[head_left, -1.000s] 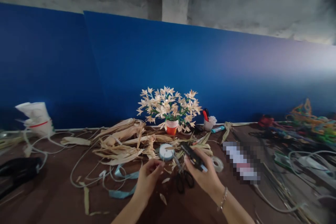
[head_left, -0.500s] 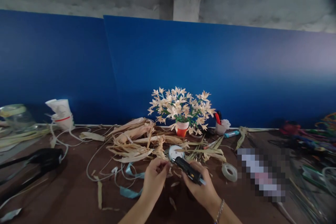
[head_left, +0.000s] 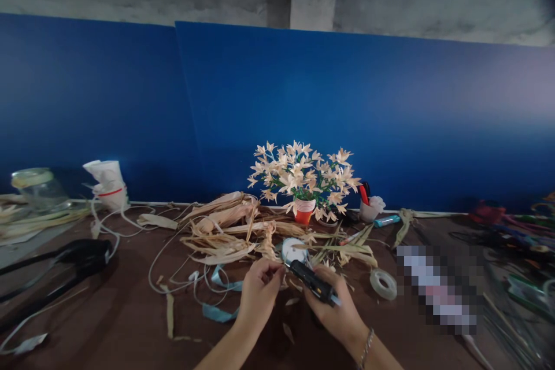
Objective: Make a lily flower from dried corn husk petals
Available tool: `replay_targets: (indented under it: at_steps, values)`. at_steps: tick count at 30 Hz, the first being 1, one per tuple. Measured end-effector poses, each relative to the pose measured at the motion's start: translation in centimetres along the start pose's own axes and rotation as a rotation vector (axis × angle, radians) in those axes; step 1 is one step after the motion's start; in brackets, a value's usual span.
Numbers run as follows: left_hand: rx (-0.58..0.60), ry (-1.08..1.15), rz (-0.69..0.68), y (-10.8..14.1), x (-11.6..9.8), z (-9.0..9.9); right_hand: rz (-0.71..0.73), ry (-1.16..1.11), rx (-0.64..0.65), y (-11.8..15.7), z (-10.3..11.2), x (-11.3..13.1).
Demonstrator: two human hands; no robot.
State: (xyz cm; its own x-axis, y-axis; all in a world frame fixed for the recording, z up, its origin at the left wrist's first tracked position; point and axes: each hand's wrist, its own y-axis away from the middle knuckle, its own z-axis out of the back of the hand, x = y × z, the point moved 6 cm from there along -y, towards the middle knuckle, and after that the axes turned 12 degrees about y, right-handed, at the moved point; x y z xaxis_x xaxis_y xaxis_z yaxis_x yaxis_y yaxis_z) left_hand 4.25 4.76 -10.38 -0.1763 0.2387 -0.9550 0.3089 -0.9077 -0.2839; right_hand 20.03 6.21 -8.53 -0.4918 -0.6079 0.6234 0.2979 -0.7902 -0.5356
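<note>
My right hand [head_left: 336,300] is wrapped round a black glue gun [head_left: 315,282], whose tip points up and left. Close to that tip is my left hand [head_left: 261,286], its thumb and fingers pinched together; whatever lies between them is too small to make out. Just beyond the tip sits a round white roll or disc [head_left: 294,251]. Behind it stands an orange and white pot [head_left: 303,211] with pale, star-shaped flowers [head_left: 299,170]. Dried husks [head_left: 229,217] are heaped left of the pot.
A roll of clear tape [head_left: 383,284] lies right of my right hand. Blue ribbon [head_left: 219,313], white cords and husk scraps lie to the left. A black tool [head_left: 89,257] is far left, near a glass jar [head_left: 39,188]. Coloured bundles are at far right.
The view has shifted slightly, so the scene sits a little further right. My left fingertips and the glue gun's tip are slightly closer together. Both hands keep their grip.
</note>
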Motion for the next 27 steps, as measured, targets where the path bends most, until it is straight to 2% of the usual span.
replay_targets:
  at_steps: [13,27]
  values:
    - [0.006,-0.008,-0.009,0.08,-0.35,0.01,-0.006,0.011,-0.005,0.16,-0.15,-0.37]
    - [0.002,-0.016,-0.004,0.09,-0.38,0.08,0.006,0.035,0.060,0.01,-0.21,0.09]
